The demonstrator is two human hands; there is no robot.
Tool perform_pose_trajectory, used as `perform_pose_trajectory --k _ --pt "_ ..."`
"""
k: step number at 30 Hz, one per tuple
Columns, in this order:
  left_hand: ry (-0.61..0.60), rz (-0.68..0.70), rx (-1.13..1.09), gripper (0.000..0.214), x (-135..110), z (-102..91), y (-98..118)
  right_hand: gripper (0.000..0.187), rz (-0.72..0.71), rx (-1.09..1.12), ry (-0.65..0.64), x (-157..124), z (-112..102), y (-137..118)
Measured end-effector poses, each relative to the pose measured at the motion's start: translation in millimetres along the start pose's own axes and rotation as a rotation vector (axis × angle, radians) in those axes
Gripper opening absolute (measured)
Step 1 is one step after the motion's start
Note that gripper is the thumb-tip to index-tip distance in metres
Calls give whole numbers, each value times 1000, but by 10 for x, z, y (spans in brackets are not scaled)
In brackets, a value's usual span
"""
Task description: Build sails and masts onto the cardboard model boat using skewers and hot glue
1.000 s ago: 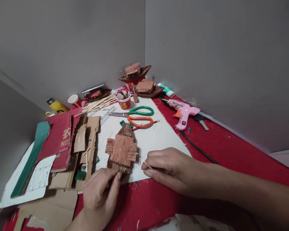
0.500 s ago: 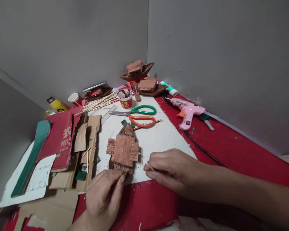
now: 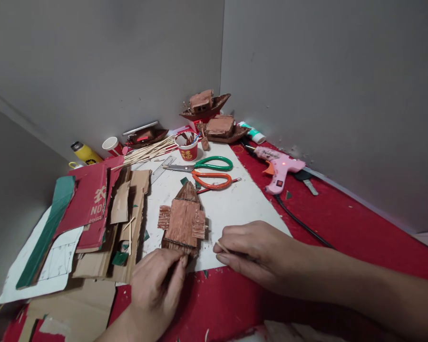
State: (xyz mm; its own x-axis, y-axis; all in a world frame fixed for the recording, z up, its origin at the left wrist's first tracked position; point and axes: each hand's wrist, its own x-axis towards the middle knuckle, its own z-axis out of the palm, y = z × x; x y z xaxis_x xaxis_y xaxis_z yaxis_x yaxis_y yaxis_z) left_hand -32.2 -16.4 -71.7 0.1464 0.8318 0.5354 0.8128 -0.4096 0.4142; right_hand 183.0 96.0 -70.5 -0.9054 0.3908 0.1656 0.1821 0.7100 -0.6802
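Note:
A brown model boat (image 3: 180, 221) lies on the white sheet (image 3: 231, 209), its pointed end away from me and a small slatted panel on each side of its roof. My left hand (image 3: 160, 280) is closed at the boat's near end, thumb and fingers pinching it there. To the right, my right hand (image 3: 251, 249) pinches a short thin wooden stick (image 3: 222, 247), apart from the boat. Just beyond the bow lie scissors (image 3: 203, 171) with one green and one orange handle.
A pink glue gun (image 3: 280, 166) with a black cord lies on the right. Cardboard pieces (image 3: 139, 204) are stacked on the left. Behind stand a red paper cup (image 3: 187, 151), thin sticks (image 3: 150, 151), a yellow bottle (image 3: 85, 153) and finished-looking model boats (image 3: 223, 128).
My left hand has shifted very slightly to the right at the boat's near end. My right hand and the stick stay in place; the view has tilted a little.

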Motion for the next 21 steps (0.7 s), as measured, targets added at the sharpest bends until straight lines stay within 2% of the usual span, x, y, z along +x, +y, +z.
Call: perform_pose_trajectory --k 8,12,15,21 --pt "-87 -9 6 19 -41 28 -10 29 -33 -2 18 1 -7 9" --pt "-122 -35 25 19 -74 43 -16 24 -21 -5 58 -9 13 21" --pt "-118 -42 57 19 -89 46 -16 21 38 -15 89 -15 10 -2" --pt "-86 -5 107 17 -66 48 -28 27 100 33 105 -15 -38 -76"
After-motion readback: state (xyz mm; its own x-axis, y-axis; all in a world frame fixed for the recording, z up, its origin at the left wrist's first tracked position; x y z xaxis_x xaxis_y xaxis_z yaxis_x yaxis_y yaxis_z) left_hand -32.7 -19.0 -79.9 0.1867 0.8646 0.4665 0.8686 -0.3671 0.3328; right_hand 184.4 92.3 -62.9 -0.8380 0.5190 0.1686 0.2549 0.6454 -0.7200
